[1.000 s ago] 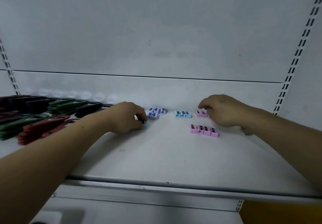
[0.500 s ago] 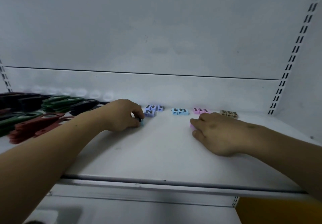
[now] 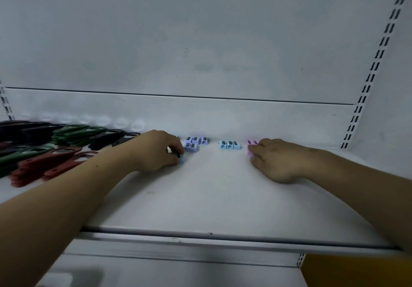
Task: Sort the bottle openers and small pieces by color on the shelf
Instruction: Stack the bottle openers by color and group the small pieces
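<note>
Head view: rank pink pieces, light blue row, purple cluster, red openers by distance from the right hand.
1. pink pieces: at the fingertips of the right hand.
2. light blue row: just left of them.
3. purple cluster: further left, by the left hand, which pinches a blue piece.
4. red openers: far left.

Red bottle openers [image 3: 51, 164], green bottle openers [image 3: 75, 131] and black bottle openers [image 3: 111, 138] lie stacked flat at the left of the shelf [image 3: 211, 197]. Along the back sit clustered purple pieces [image 3: 194, 144], 3 blue pieces [image 3: 229, 145] in a row, and partly hidden pink pieces [image 3: 252, 142]. A lone blue piece [image 3: 181, 160] lies nearer.
</note>
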Tool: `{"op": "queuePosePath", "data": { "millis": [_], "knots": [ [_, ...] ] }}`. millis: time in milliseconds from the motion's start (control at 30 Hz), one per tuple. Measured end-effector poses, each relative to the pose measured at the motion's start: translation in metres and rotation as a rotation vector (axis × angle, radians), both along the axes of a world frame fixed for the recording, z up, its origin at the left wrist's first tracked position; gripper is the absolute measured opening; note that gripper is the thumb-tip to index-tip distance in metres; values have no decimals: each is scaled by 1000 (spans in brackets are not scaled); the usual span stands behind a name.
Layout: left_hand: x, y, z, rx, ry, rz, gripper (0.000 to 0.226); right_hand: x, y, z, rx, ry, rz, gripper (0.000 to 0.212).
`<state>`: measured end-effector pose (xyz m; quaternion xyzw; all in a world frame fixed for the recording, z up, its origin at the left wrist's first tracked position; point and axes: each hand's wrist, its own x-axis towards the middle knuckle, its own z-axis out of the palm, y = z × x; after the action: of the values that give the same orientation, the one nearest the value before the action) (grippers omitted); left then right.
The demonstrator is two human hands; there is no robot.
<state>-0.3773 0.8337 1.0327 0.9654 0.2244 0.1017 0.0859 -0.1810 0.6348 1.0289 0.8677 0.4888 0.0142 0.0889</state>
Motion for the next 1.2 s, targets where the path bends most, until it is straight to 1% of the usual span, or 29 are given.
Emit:
{"op": "queuePosePath", "data": {
  "millis": [67,133,233,367,467,567,733,833,967,1067,1200],
  "knots": [
    [-1,-1,1,0,12,4,21,-8,1,2,119,14,44,51],
    [-2,-4,3,-1,25,12,24,-26,4,6,181,92,119,61],
    [-5,-8,6,-8,87,38,40,-58,11,4,99,216,214,73],
    [-15,-20,6,142,249,-4,56,-78,23,-1,14,283,264,75],
    [-22,-31,2,176,334,7,68,-81,32,-3,-17,292,260,75],
    [-29,-42,-1,146,335,4,68,-79,34,-6,-5,305,244,76],
    [-41,-52,-2,108,363,21,69,-80,35,-9,14,331,240,71],
    [-34,-54,-1,117,336,27,64,-79,36,-9,17,341,233,67],
    [-18,-51,-8,86,372,16,64,-76,34,-8,31,356,240,60],
    [-13,-44,-11,60,348,26,64,-75,32,-7,31,366,235,59],
    [-9,-27,-7,22,356,73,56,-75,31,-7,22,368,241,60]
  ]
}}
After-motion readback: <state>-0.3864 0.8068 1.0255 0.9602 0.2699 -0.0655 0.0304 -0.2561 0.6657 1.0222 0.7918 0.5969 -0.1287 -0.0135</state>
